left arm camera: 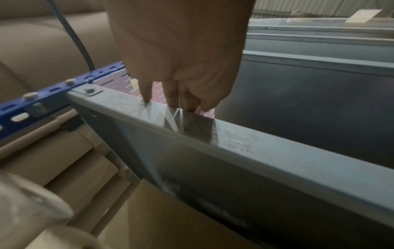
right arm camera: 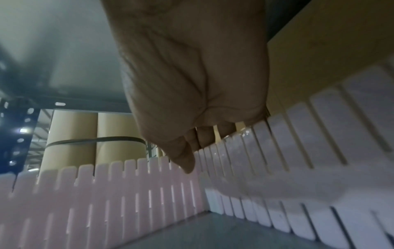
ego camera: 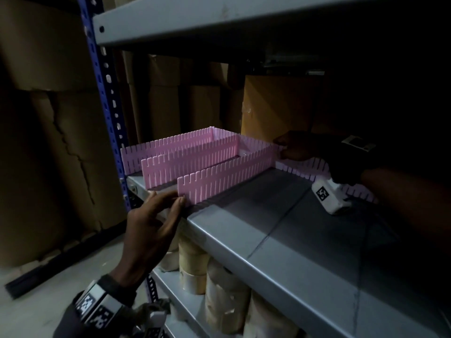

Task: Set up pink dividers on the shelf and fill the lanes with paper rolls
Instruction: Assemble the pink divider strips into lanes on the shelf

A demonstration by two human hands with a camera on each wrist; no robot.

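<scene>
Head view: the dividers are being set up; no rolls are in the lanes yet. The left hand (ego camera: 148, 223) is touching the front end of the third divider (ego camera: 227, 176) at the shelf's (ego camera: 268, 230) front edge, fingers straight. The right hand (ego camera: 296, 146) is pinching its back end against the cross strip (ego camera: 302, 167).

Left wrist view: straight fingers (left arm camera: 170, 96) are pressing the pink end at the front edge.

Right wrist view: the thumb (right arm camera: 183, 158) and fingers are clamping the slotted tops. The next move, I judge, calls for seating the slots, then fetching the rolls (ego camera: 224, 289) from the shelf below.
</scene>
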